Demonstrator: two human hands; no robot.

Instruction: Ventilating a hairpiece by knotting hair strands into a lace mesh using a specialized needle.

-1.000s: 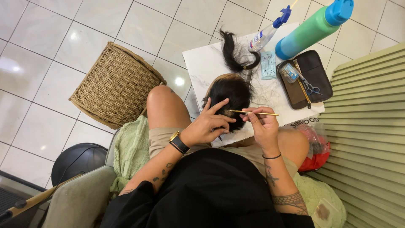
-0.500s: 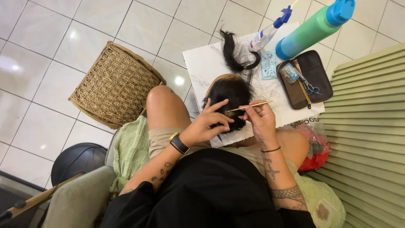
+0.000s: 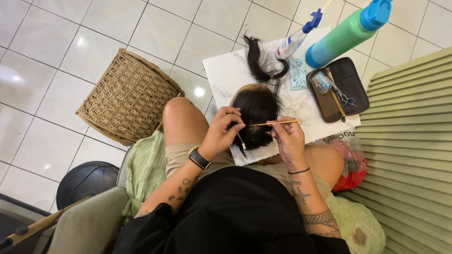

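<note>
Black wig (image 3: 256, 113) lies at the near edge of the white board (image 3: 226, 70), above the knees. Left hand (image 3: 221, 134) fingers curl into its hair. Right hand (image 3: 287, 141) pinches 1 thin yellow tool (image 3: 278, 123), apparently a ventilating needle, tip in the hair. Woven basket (image 3: 127, 96) stands left

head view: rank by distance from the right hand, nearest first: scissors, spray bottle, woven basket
From the right hand:
1. Scissors, up and to its right, on the dark pouch.
2. Spray bottle, farther up, at the white board's top edge.
3. Woven basket, far across on the floor, beyond the left hand.
</note>
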